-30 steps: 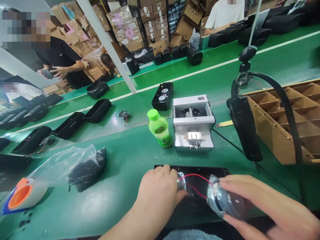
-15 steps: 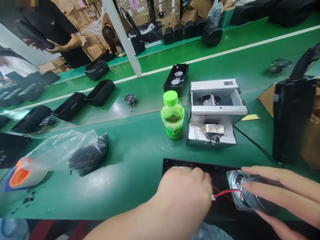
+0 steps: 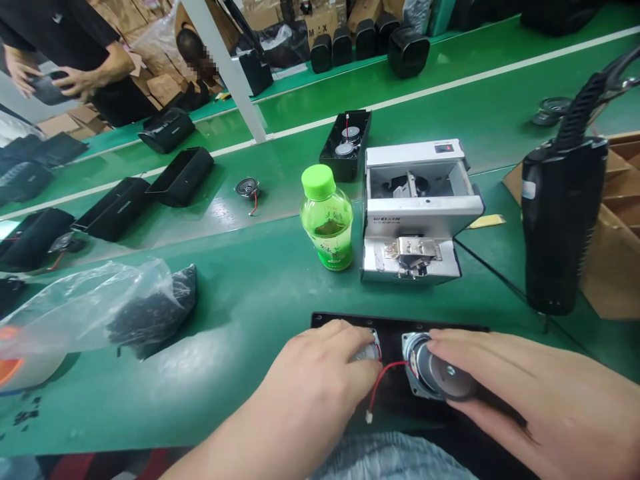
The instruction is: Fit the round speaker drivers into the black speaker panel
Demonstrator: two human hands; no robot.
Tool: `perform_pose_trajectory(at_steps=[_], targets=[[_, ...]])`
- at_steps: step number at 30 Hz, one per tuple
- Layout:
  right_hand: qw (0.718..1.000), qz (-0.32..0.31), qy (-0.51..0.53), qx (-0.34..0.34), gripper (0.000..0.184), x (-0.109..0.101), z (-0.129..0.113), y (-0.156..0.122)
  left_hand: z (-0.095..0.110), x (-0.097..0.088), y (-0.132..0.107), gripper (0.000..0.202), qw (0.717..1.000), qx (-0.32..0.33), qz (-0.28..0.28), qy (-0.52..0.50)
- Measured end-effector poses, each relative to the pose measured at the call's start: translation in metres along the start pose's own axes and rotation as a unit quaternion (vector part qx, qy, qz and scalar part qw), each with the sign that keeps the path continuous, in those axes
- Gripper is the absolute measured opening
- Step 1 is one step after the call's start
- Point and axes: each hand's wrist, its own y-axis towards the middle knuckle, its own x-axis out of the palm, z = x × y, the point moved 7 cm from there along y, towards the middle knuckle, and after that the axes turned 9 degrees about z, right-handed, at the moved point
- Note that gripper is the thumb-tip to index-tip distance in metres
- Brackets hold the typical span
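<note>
A black speaker housing (image 3: 395,393) lies at the table's near edge, with two speaker drivers on it. My right hand (image 3: 530,383) is closed around the right driver (image 3: 453,373), its thumb below the round magnet and its fingers above. From this driver a red wire (image 3: 383,383) runs left to a small white plug (image 3: 369,417) hanging loose over the housing. My left hand (image 3: 320,373) curls over the left driver (image 3: 369,350), thumb and fingers on its sides; most of that driver is hidden beneath the hand.
A green-capped bottle (image 3: 327,223) and a grey feeder machine (image 3: 415,213) stand behind the housing. At right hangs a black power screwdriver (image 3: 565,227). Left lies a plastic bag of black parts (image 3: 155,313). Housings (image 3: 183,177) sit on the belt; a co-worker (image 3: 75,60) holds one beyond.
My right hand has moved left with the right driver, which now sits nearer the left one. My left fingers have shifted on the left driver. The camera view has turned slightly.
</note>
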Motion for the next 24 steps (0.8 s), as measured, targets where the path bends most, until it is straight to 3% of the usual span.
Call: perform_pose_trajectory(at_steps=[7,15,21,24], targets=[[0.985,-0.085,-0.07,-0.136,0.046,0.027,0.009,-0.005,-0.003,-0.002,0.012,0.014,0.995,-0.001,-0.094,-0.04],[0.989,-0.062,-0.065,-0.117,0.059,0.032,0.013,-0.023,-0.014,-0.004,0.013,0.02,0.989,0.059,-0.073,-0.11],[0.999,0.009,0.019,-0.04,0.048,0.028,0.009,-0.01,-0.017,-0.004,0.011,0.022,0.989,0.064,-0.06,-0.117],[0.999,0.013,0.031,-0.031,0.049,0.029,0.006,-0.004,-0.017,-0.008,0.01,0.026,0.992,0.059,-0.061,-0.092]])
